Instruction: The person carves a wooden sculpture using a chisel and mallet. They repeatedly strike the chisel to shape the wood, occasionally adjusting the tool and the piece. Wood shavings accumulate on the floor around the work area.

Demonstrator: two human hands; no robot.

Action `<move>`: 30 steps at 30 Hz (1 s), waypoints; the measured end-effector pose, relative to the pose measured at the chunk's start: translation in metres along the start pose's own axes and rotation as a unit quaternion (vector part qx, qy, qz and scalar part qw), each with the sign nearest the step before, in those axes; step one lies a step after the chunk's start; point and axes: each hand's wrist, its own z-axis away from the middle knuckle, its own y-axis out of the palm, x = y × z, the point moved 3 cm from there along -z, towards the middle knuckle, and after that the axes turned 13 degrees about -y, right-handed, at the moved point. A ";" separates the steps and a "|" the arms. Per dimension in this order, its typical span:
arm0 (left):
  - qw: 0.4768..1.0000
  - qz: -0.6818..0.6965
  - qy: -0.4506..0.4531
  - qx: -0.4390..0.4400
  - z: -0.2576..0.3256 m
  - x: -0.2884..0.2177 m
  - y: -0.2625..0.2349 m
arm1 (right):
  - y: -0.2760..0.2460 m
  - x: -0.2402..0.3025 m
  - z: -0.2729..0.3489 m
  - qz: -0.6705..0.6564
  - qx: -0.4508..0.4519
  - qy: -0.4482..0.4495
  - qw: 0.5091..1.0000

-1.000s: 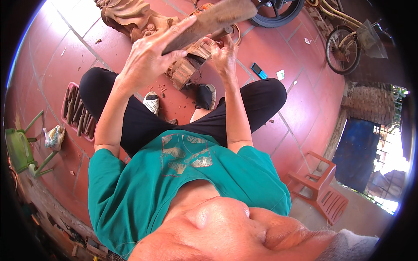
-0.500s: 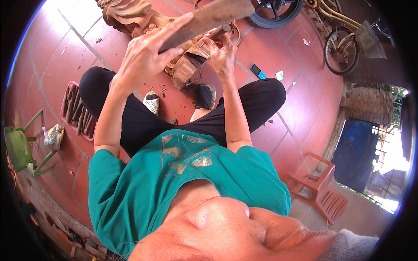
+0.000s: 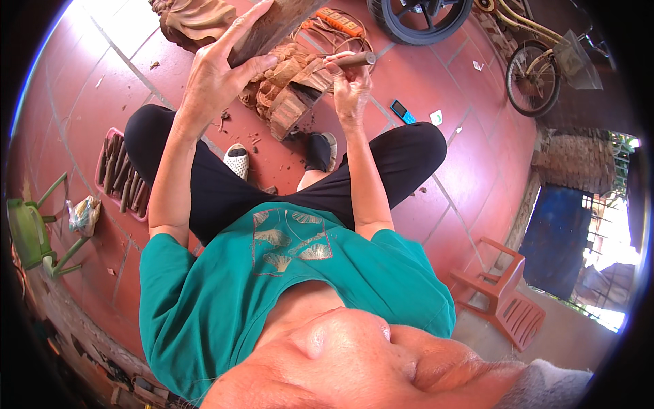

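Note:
A carved brown wooden figure (image 3: 289,102) lies on the tiled floor in front of my feet, its draped folds at the far left and a blocky end near my shoes. My left hand (image 3: 212,82) grips a broad, flat wooden mallet (image 3: 276,26), raised over the carving and partly cut off by the top edge. In my right hand (image 3: 351,92) is a chisel, its round wooden handle (image 3: 357,60) pointing right. This hand is at the carving's right side, fingers pinched round the tool. The chisel's cutting end cannot be made out against the wood.
A pink tray (image 3: 111,133) of several chisels stands by my left knee, near a green stool (image 3: 30,232) and a plastic bag (image 3: 83,215). An orange power strip (image 3: 340,22) lies beyond the carving. Rightward are a blue phone (image 3: 403,111), a bicycle (image 3: 535,78) and a plastic chair (image 3: 501,286).
My left hand and the mallet have moved up and left, away from the chisel, uncovering more of the carving and the power strip. The chisel handle has tipped lower and further right.

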 end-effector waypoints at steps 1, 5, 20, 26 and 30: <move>1.000 -0.008 -0.008 0.005 0.001 -0.002 0.001 | 0.001 0.001 0.001 0.014 0.011 -0.004 1.000; 0.999 -0.022 -0.036 0.034 0.001 -0.006 0.003 | 0.005 0.003 0.004 0.047 0.029 -0.017 0.998; 0.976 -0.182 0.086 0.085 0.013 -0.015 0.025 | 0.007 0.014 0.004 0.137 0.051 -0.029 0.989; 0.986 -0.111 0.121 0.029 0.011 -0.022 0.016 | 0.007 0.008 0.002 0.066 0.028 0.007 0.997; 0.987 -0.086 0.124 0.051 0.015 -0.027 0.020 | 0.014 0.025 0.002 0.180 0.078 -0.037 0.980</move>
